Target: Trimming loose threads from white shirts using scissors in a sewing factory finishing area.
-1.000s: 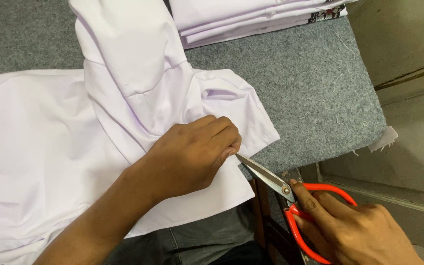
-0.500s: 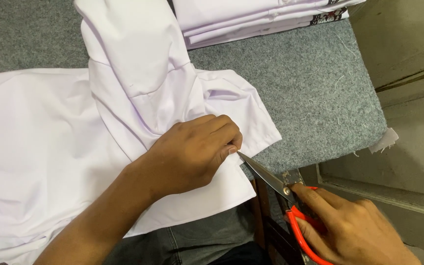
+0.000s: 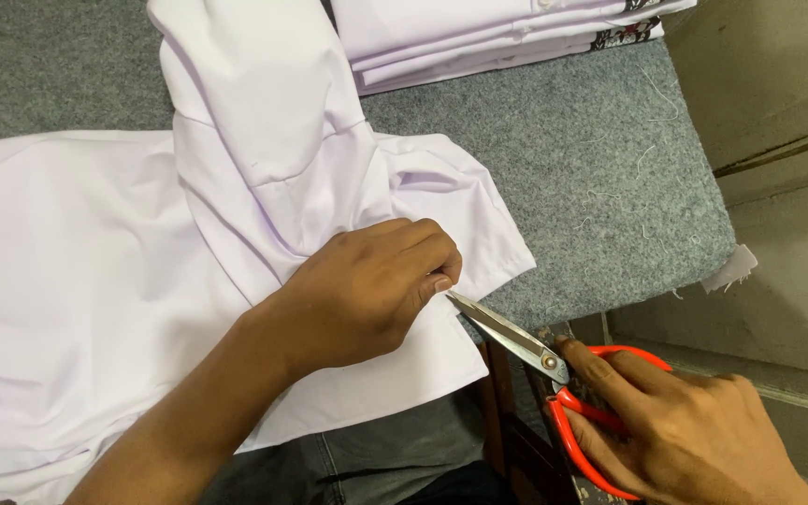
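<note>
Scissors (image 3: 516,339) now nearer left hand (image 3: 367,295), tips touching fingertips.

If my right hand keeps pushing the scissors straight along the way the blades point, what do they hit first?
The right hand aims the scissors up and left. Their tips already sit at the left hand's fingertips, pinching the white garment. So that pinched fabric edge or those fingers likely come first; depth is unclear.
</note>
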